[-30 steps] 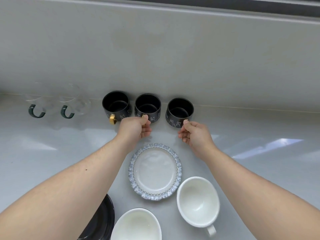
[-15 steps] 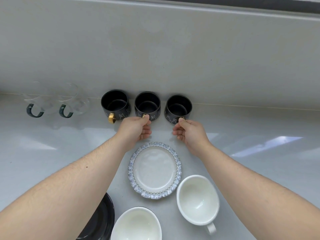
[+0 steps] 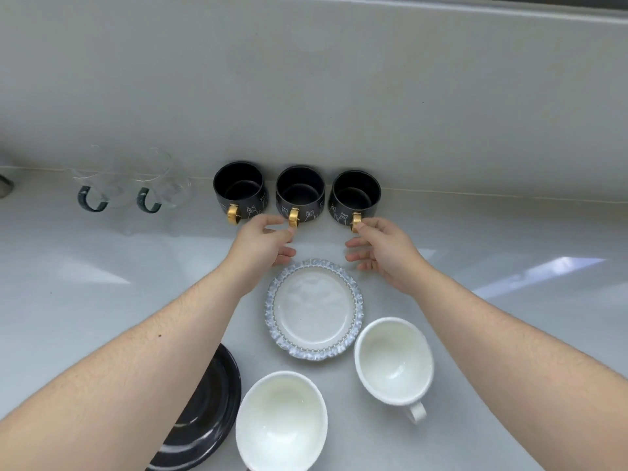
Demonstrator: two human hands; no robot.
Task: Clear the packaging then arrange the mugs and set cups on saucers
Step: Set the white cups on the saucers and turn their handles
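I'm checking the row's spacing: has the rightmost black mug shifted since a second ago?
Yes. The rightmost black mug slid left toward the middle black mug, narrowing the gap, and back toward the wall.

Just past my fingertips stand three black mugs [image 3: 299, 192] that look like matt-glazed ceramic, each with a shiny gold, metal-looking handle [image 3: 293, 217] and fine white line drawings on the side. Off to the left of my left hand [image 3: 261, 244] two clear glass cups [image 3: 136, 185] carry dark green glossy handles, and everything sits on a smooth, pale counter [image 3: 509, 300] that throws back bright reflections. Nearer me than my hands lie a glossy white saucer [image 3: 314, 309] with a rough, ruffled blue-grey rim, two smooth, glossy white cups [image 3: 394, 360] and a shiny black plate [image 3: 207, 413] with white streaks.
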